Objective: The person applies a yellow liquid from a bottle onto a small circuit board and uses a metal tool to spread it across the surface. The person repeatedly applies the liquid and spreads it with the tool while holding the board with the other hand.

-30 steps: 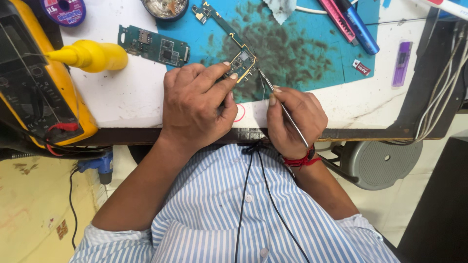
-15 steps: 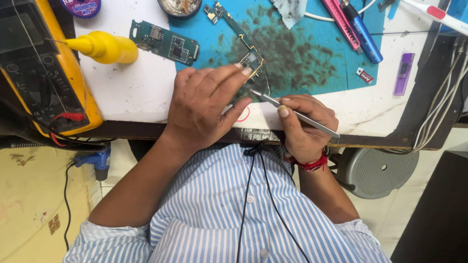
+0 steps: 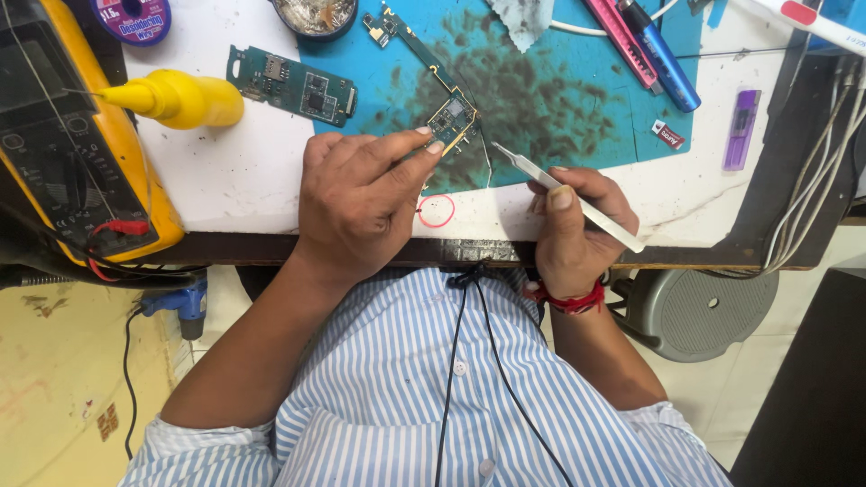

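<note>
Here the left hand [image 3: 361,203] pinches a narrow circuit board [image 3: 451,115] on the blue mat [image 3: 577,99], while the right hand [image 3: 573,230] grips metal tweezers [image 3: 564,194] just beside it. A second green board [image 3: 293,84], a yellow bottle [image 3: 180,97] and a yellow meter [image 3: 72,144] lie left on the worktop [image 3: 234,180].

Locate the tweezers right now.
In the head view, the metal tweezers are in the right hand, right of centre, over the blue mat's lower edge, tips aimed at the circuit board under the left hand's fingers.
</note>
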